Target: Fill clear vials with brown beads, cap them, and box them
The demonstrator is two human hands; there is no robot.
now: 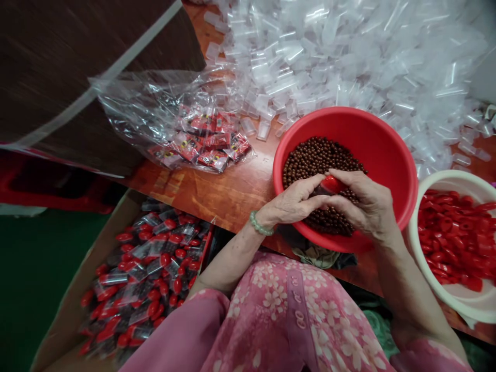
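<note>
Over the red bowl (387, 144), both hands meet at a small clear container with a red cap (331, 183). My left hand (292, 202), with a green bead bracelet (260, 224) at its wrist, grips the container's clear body, which is mostly hidden by fingers. From the other side, the fingers of my right hand (366, 201) close around the red cap. Below them, many small round brown balls (313, 157) lie in the left part of the bowl.
Clear plastic containers (333, 57) pile up across the back of the wooden table (194, 191). Red caps (457, 237) fill a white basin (420, 253) at right. A clear bag holds red packets (213, 142). Lower left, a cardboard box (73, 305) contains capped containers (151, 268).
</note>
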